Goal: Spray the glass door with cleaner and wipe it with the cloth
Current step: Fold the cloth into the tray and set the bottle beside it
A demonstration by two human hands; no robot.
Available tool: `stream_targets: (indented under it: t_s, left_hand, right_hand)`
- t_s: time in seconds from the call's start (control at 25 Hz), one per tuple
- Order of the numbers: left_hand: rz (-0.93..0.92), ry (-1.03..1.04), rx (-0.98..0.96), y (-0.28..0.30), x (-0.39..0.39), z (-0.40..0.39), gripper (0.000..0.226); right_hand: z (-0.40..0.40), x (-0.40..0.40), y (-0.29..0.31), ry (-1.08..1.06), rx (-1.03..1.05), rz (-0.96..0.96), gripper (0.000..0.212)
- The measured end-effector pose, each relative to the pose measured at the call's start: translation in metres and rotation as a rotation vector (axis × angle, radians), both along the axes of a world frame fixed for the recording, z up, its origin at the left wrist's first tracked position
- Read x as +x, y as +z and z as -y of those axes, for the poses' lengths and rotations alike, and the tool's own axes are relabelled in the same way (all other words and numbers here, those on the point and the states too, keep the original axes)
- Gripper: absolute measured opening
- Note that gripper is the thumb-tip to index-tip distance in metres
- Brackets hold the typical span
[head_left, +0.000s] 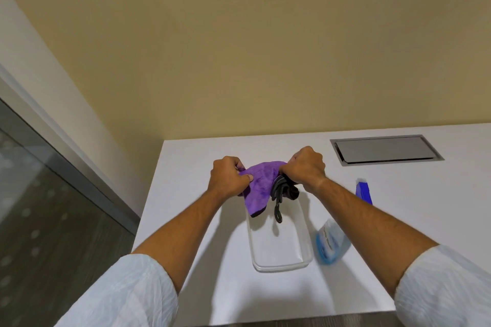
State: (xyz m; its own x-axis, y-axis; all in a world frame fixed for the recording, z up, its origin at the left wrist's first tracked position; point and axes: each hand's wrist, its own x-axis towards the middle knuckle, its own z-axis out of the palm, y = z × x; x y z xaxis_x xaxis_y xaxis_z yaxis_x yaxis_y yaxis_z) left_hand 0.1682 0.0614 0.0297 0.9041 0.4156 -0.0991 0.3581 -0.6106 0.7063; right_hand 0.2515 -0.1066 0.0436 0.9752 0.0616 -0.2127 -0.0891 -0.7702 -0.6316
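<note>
Both hands hold a purple cloth (259, 186) with a dark edge above a clear plastic tray (305, 255) on the white table (207, 281). My left hand (229, 176) grips the cloth's left side. My right hand (307, 167) grips its right side, where a bunched dark grey part with a loop (279, 194) hangs down. A spray bottle (330, 243) with blue liquid and a blue trigger head (364, 191) lies on the table right of the tray, partly hidden by my right forearm. The glass door (34, 194) stands at the left.
A grey metal cable hatch (385, 150) is set into the table at the back right. A beige wall rises behind the table. The door's grey frame (87, 175) runs along the table's left side.
</note>
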Motion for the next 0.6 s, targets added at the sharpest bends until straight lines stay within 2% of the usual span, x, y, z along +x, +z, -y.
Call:
stream_targets:
  t_s: [0.16, 0.4, 0.6]
  left_hand:
    - [-0.045, 0.064, -0.094, -0.028, 0.004, 0.012, 0.02]
    - [-0.112, 0.091, -0.198, -0.061, 0.004, 0.022, 0.021]
    - [-0.13, 0.048, -0.13, -0.077, 0.008, 0.031, 0.015]
  right_hand:
    - [0.004, -0.001, -0.034, -0.116, 0.051, -0.053, 0.019]
    - [0.009, -0.005, -0.072, -0.127, 0.024, -0.103, 0.017]
    - [0.015, -0.008, -0.088, -0.018, -0.094, -0.031, 0.022]
